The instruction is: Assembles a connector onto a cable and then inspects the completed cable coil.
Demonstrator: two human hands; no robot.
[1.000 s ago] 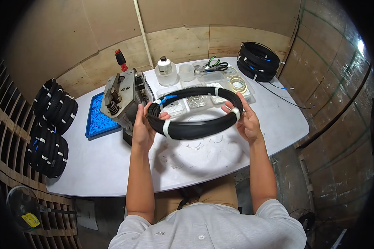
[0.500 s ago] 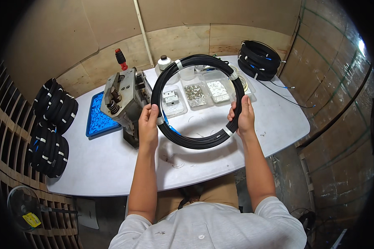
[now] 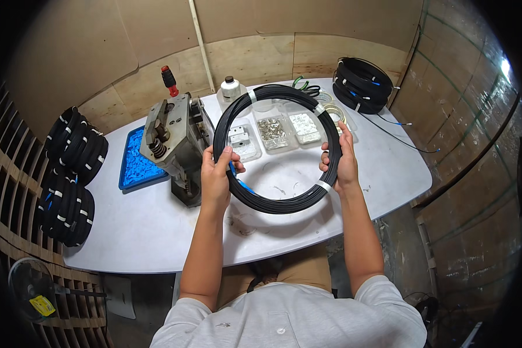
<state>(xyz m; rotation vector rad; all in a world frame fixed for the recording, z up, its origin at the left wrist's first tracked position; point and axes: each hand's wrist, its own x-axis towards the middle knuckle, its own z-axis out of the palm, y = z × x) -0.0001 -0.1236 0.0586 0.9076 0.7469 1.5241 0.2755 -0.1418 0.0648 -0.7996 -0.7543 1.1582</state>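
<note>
Between my hands a coil of black cable point(image 3: 284, 206) is held up above the white table, tilted so its open ring faces me. White tape bands bind it in several places, and a blue connector end point(image 3: 245, 185) shows inside its lower left. My left hand point(image 3: 217, 174) is closed round the coil's left side, thumb on the near face and fingertips showing inside the ring. On the opposite side my right hand point(image 3: 344, 159) grips the coil, its fingers curled to the inside and the thumb up along the outer edge.
Left of the coil stands a metal press point(image 3: 177, 139) beside a blue tray point(image 3: 127, 187) of small blue parts. Behind the coil are clear boxes of metal parts point(image 3: 272, 132) and white pieces point(image 3: 304, 127), and a white bottle point(image 3: 231, 88). Stacked black coils point(image 3: 362, 84) sit back right; more coils point(image 3: 69, 203) far left.
The coil has shifted slightly down toward me. My left hand has slid further round its left side, its fingertips now showing inside the ring. My right hand keeps its hold.
</note>
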